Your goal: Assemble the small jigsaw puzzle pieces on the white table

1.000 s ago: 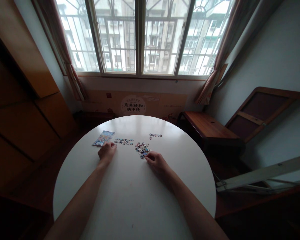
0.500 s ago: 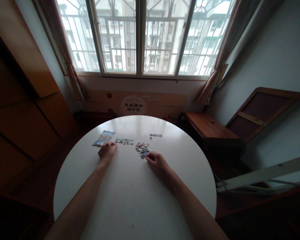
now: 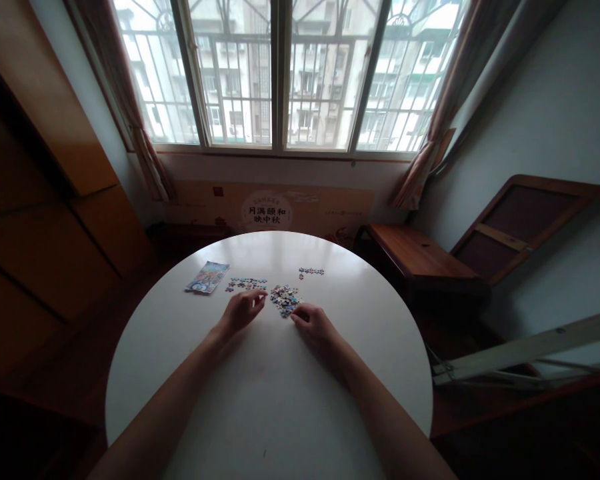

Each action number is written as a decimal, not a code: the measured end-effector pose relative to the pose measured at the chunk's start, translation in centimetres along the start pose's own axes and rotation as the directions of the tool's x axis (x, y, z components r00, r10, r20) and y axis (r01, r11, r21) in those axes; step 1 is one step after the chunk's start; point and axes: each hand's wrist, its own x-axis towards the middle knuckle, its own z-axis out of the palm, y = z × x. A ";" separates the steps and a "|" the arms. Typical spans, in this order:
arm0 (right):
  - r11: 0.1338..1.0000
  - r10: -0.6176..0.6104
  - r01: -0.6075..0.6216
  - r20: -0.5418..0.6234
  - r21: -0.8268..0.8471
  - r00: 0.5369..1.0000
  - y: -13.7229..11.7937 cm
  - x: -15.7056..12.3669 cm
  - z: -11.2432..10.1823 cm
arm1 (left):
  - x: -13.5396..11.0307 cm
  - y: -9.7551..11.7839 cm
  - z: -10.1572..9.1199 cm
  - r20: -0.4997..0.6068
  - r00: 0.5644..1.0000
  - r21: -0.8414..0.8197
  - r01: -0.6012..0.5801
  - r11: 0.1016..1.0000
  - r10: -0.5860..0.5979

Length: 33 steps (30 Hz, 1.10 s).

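A round white table [image 3: 260, 400] holds a loose heap of small jigsaw pieces [image 3: 284, 297]. A joined strip of pieces [image 3: 247, 284] lies left of the heap, and a shorter strip [image 3: 311, 271] lies behind it. A colourful picture card [image 3: 208, 277] rests at the far left. My left hand [image 3: 243, 309] hovers between the long strip and the heap, fingers stretched toward the heap. My right hand [image 3: 314, 325] rests curled on the table at the heap's right edge, fingertips touching the pieces; what it pinches is too small to see.
A barred window fills the wall behind the table, with a printed cardboard sheet [image 3: 267, 208] under the sill. A dark wooden bench [image 3: 415, 257] stands at the right, a folded wooden frame [image 3: 525, 223] leans on the right wall, and wooden cabinets [image 3: 45, 220] line the left.
My left hand left the spot beside the picture card and moved right to the heap, opening its fingers. My right hand stayed at the heap's edge.
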 end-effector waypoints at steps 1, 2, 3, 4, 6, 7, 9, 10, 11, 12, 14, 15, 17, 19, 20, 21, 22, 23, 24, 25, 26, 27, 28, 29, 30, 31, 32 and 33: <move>1.000 -0.003 0.003 -0.003 0.005 1.000 -0.1 0.0 0.0 | -0.1 0.5 0.3 0.042 0.998 -0.016 -0.045 0.999 0.046; 1.000 -0.007 0.007 -0.007 0.014 1.000 -0.2 0.0 -0.1 | -0.3 0.9 0.7 0.066 0.995 -0.025 -0.073 0.997 0.075; 1.000 -0.011 0.011 -0.013 0.025 1.000 -0.3 0.0 -0.2 | -0.4 1.3 1.0 0.096 0.991 -0.034 -0.091 0.995 0.094; 0.999 -0.016 0.017 -0.029 0.035 0.999 -0.5 0.1 -0.3 | -0.5 1.6 1.2 0.120 0.987 -0.046 -0.100 0.994 0.105; 0.999 -0.018 0.022 -0.085 0.040 0.996 -0.7 0.2 -0.5 | -0.7 1.9 1.6 0.159 0.979 -0.071 -0.114 0.991 0.125; 0.999 -0.014 0.018 -0.123 0.034 0.992 -0.8 0.2 -0.6 | -0.7 2.0 1.7 0.168 0.979 -0.073 -0.109 0.991 0.120; 1.000 0.003 0.001 -0.185 0.019 0.983 -0.7 0.3 -0.8 | -0.8 2.2 1.8 0.175 0.979 -0.066 -0.090 0.994 0.101; 1.000 0.013 -0.011 -0.201 0.012 0.980 -0.6 0.4 -0.8 | -0.9 2.3 1.8 0.178 0.980 -0.059 -0.077 0.995 0.087; 1.000 0.024 -0.023 -0.203 0.006 0.979 -0.4 0.4 -0.8 | -1.0 2.5 1.7 0.181 0.981 -0.052 -0.066 0.996 0.074; 0.999 0.033 -0.034 -0.197 -0.004 0.980 -0.2 0.4 -0.8 | -1.0 2.6 1.7 0.188 0.980 -0.047 -0.052 0.998 0.060; 0.998 0.056 -0.062 -0.174 -0.028 0.983 0.2 0.4 -0.6 | -1.1 2.8 1.6 0.203 0.978 -0.040 -0.032 0.999 0.040; 0.996 0.067 -0.075 -0.169 -0.044 0.983 0.3 0.4 -0.6 | -1.1 2.8 1.6 0.208 0.977 -0.039 -0.030 0.999 0.037; 0.994 0.074 -0.085 -0.154 -0.068 0.985 0.5 0.3 -0.4 | -1.0 2.8 1.6 0.204 0.978 -0.038 -0.041 0.998 0.048; 0.992 0.076 -0.089 -0.141 -0.086 0.987 0.4 0.2 -0.4 | -1.0 2.7 1.6 0.195 0.979 -0.036 -0.060 0.998 0.065; 0.991 0.079 -0.092 -0.132 -0.094 0.988 0.2 0.1 -0.4 | -1.0 2.7 1.7 0.192 0.979 -0.033 -0.066 0.997 0.071; 0.990 0.084 -0.097 -0.125 -0.100 0.989 0.1 0.1 -0.4 | -1.0 2.6 1.7 0.189 0.979 -0.030 -0.070 0.997 0.074; 0.989 0.090 -0.102 -0.113 -0.104 0.989 -0.1 0.0 -0.5 | -1.0 2.6 1.7 0.190 0.979 -0.028 -0.074 0.997 0.078; 0.989 0.096 -0.107 -0.104 -0.106 0.990 -0.2 0.0 -0.6 | -1.0 2.6 1.7 0.188 0.979 -0.028 -0.077 0.997 0.081; 0.988 0.100 -0.111 -0.097 -0.107 0.990 -0.3 -0.1 -0.7 | -1.0 2.6 1.7 0.186 0.979 -0.030 -0.080 0.996 0.084; 0.988 0.103 -0.112 -0.091 -0.106 0.990 -0.4 -0.1 -0.8 | -1.0 2.6 1.7 0.187 0.979 -0.031 -0.082 0.996 0.086; 0.988 0.103 -0.113 -0.090 -0.106 0.991 -0.5 -0.1 -0.9 | -1.0 2.6 1.7 0.186 0.979 -0.032 -0.084 0.996 0.088; 0.988 0.103 -0.112 -0.090 -0.107 0.991 -0.5 -0.1 -0.9 | -1.0 2.6 1.7 0.183 0.979 -0.032 -0.084 0.996 0.088; 0.988 0.102 -0.112 -0.092 -0.107 0.991 -0.6 -0.1 -1.0 | -1.1 2.6 1.7 0.182 0.979 -0.032 -0.085 0.996 0.089; 0.988 0.102 -0.112 -0.094 -0.106 0.990 -0.5 -0.1 -1.0 | -1.1 2.6 1.7 0.181 0.979 -0.033 -0.087 0.996 0.092; 0.988 0.104 -0.114 -0.095 -0.105 0.990 -0.5 -0.1 -1.0 | -1.1 2.6 1.7 0.179 0.979 -0.036 -0.091 0.995 0.096; 0.988 0.108 -0.117 -0.096 -0.103 0.990 -0.5 -0.1 -1.0 | -1.1 2.6 1.7 0.177 0.979 -0.040 -0.095 0.995 0.101; 0.988 0.111 -0.120 -0.094 -0.098 0.989 -0.4 0.0 -1.0 | -1.1 2.6 1.7 0.175 0.979 -0.044 -0.097 0.994 0.104; 0.988 0.115 -0.124 -0.092 -0.094 0.989 -0.3 0.0 -1.0 | -1.0 2.5 1.8 0.175 0.979 -0.046 -0.097 0.994 0.103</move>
